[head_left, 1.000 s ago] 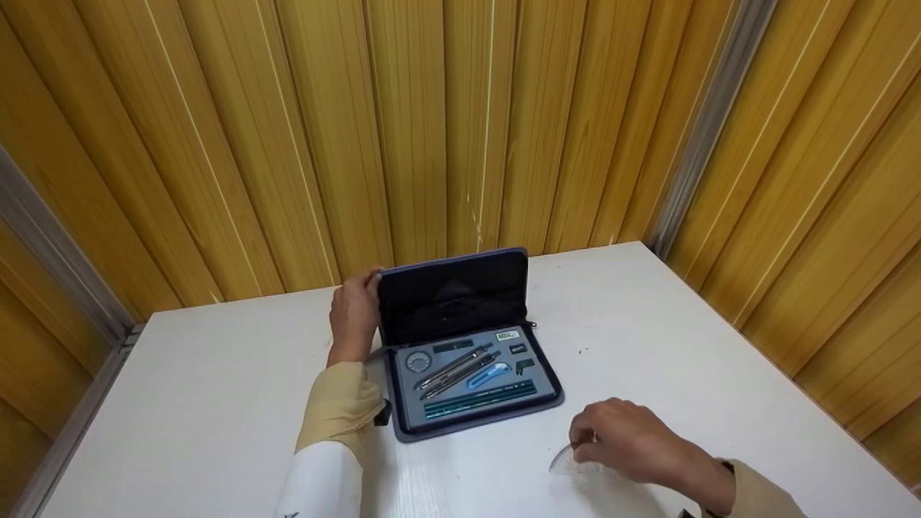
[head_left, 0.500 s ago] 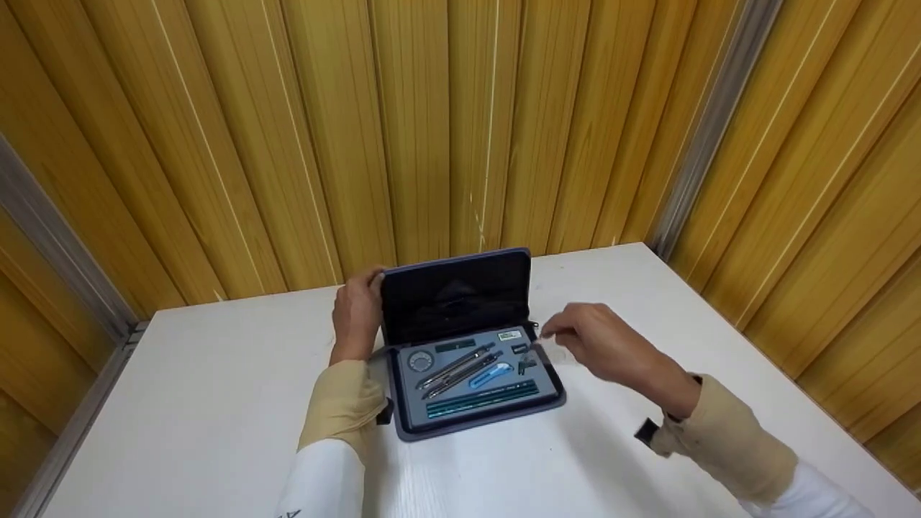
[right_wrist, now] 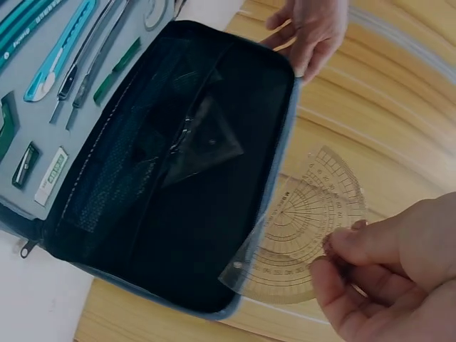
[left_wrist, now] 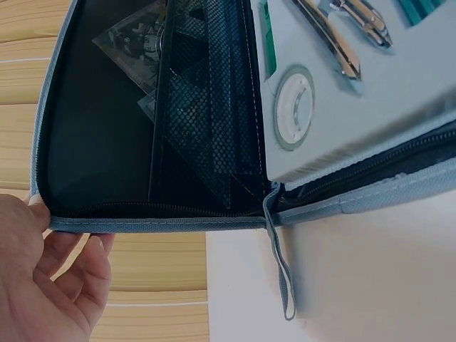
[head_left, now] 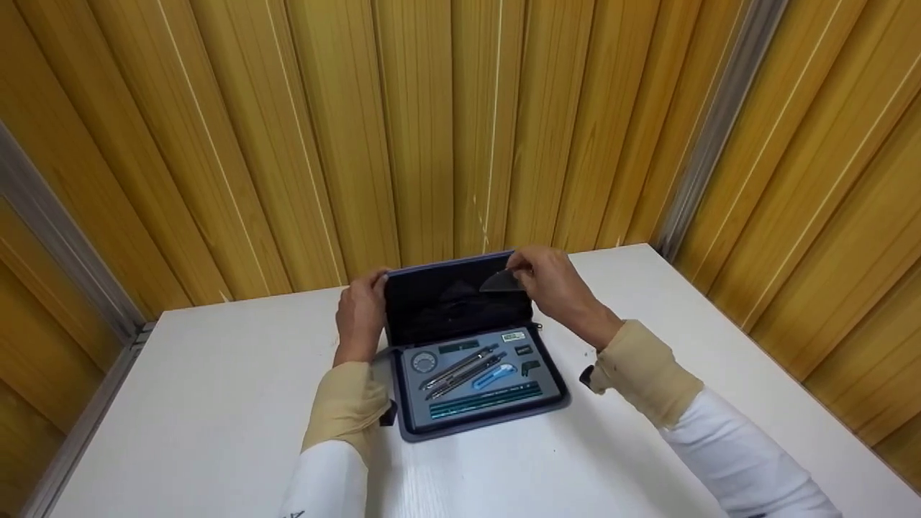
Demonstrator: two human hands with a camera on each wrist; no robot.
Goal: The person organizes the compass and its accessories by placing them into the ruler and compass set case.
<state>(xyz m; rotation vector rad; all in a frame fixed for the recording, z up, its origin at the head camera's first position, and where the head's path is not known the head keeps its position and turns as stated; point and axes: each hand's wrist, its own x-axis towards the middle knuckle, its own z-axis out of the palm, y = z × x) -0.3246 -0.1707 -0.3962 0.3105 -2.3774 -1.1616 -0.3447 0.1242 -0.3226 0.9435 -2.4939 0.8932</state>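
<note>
A blue zip case lies open on the white table, its dark lid standing up. My left hand grips the lid's upper left corner, thumb inside and fingers behind. Between thumb and fingertips, my right hand pinches a clear protractor by its edge, in front of the lid's upper right part. In the right wrist view the protractor overlaps the lid's rim. A clear set square pokes out of the lid's mesh pocket. Two compasses and a blue cutter sit in the grey insert.
The insert also holds green pencils, an eraser, a sharpener and a round white disc. Behind the lid rises a wood-patterned panel wall. White table surrounds the case. A fabric strap hangs at the hinge.
My right hand has carried the protractor up from the table at the lower right, past the case's right side, to the raised lid. My left hand keeps its grip on the corner.
</note>
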